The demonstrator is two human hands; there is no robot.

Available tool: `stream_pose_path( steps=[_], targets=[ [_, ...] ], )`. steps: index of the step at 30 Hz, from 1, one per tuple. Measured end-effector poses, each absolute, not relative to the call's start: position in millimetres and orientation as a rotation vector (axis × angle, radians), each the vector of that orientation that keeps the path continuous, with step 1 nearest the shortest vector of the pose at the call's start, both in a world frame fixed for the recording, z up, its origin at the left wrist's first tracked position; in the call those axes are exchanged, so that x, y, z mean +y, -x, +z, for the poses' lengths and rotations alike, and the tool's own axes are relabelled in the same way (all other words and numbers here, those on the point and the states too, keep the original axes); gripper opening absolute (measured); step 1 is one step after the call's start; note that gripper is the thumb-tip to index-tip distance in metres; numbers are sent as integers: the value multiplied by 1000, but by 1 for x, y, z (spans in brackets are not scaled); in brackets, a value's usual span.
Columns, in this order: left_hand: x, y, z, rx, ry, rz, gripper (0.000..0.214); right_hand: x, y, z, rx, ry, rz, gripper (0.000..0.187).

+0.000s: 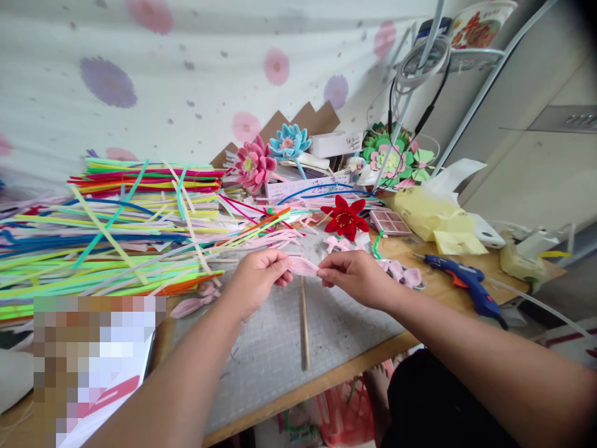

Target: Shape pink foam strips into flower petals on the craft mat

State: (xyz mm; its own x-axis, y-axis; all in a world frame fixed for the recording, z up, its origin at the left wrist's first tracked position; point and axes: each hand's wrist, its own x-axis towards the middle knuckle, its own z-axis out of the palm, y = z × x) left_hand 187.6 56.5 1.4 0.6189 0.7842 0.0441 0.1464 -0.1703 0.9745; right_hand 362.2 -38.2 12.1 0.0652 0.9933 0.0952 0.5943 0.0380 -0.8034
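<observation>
My left hand (255, 277) and my right hand (353, 274) meet over a grey mat (280, 336), both pinching a pale pink pipe-cleaner petal (303, 266) between thumb and fingers. The left hand grips its left end, the right hand its right tip. A thin wooden stick (305, 323) lies on the mat just below the petal. More loose pink petals (401, 272) lie to the right of my right hand, and one (186, 307) lies to the left.
A big heap of coloured pipe cleaners (116, 230) fills the left. Finished flowers stand behind: red (346, 218), pink (254, 165), blue (289, 142). A blue glue gun (466, 283) lies at right near yellow paper (433, 218). The table's wooden edge (326, 379) runs in front.
</observation>
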Motion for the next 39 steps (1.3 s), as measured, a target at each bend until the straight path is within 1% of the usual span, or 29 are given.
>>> stream_pose_path(
  steps=[5,7,9,13,18,26,28,31,33,34,36,39],
  targets=[
    [56,-189,3,771,-1718,787,17,-38,-361,8,-1535,1574,867,12],
    [57,-190,0,749,-1611,893,16,-37,-360,4,-1486,1497,932,12],
    [56,-192,-4,711,-1448,969,21,-36,-356,1,-1392,1423,965,17],
    [49,-195,-9,617,-1257,886,28,-33,-347,-3,-1260,1344,1000,28],
    [43,-197,-9,546,-1191,807,23,-32,-337,-5,-1312,1323,1009,30],
    [43,-194,-4,530,-1120,749,26,-32,-329,-7,-1533,1384,748,24],
    [42,-192,-2,501,-1095,717,27,-32,-329,-6,-1643,1335,614,24],
    [41,-190,0,454,-1045,646,30,-34,-333,-3,-1850,1180,316,25],
    [42,-190,1,448,-1042,621,30,-34,-338,0,-1946,1100,215,25],
    [43,-189,1,452,-1060,622,30,-34,-341,2,-1977,1088,236,24],
    [43,-190,0,460,-1158,619,26,-34,-349,6,-1965,1108,392,26],
    [41,-191,-2,482,-1406,528,18,-33,-356,11,-1803,1193,623,36]
  ],
)
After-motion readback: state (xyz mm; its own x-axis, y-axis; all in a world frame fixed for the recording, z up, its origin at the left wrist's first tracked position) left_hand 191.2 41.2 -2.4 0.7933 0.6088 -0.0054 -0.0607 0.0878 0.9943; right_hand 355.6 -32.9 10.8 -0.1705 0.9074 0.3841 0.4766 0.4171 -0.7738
